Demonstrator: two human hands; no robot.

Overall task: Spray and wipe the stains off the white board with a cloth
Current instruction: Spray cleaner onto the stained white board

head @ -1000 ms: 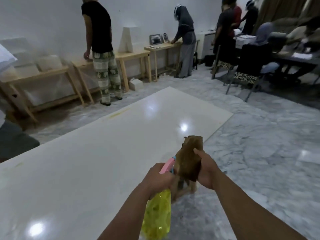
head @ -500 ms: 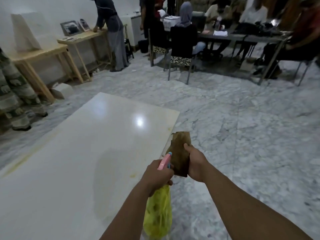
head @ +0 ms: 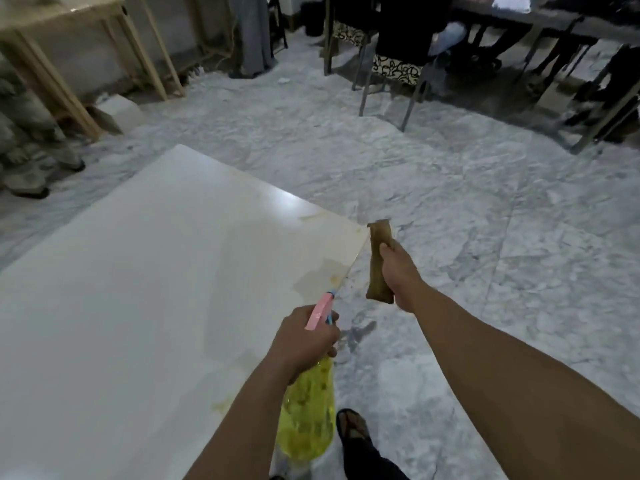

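Note:
A large white board [head: 138, 271] lies flat across the left and centre, with yellowish stains [head: 334, 279] and a wet patch near its right edge and another stain [head: 221, 407] lower down. My left hand [head: 303, 341] grips a spray bottle [head: 306, 417] with a yellow body and a pink head, its nozzle aimed at the stained edge. My right hand [head: 398, 275] holds a folded brown cloth [head: 379, 261] upright, just right of the board's corner and above the floor.
Grey marble floor [head: 485, 237] spreads to the right. My sandalled foot [head: 353, 431] stands beside the board. Wooden table legs [head: 52, 81] and another person's feet [head: 27, 181] are at the far left. Chairs [head: 391, 67] and seated people are at the back.
The view has tilted down and right toward the board's near right corner. My right hand has carried the cloth away from the bottle to the right. The left hand keeps its hold on the bottle.

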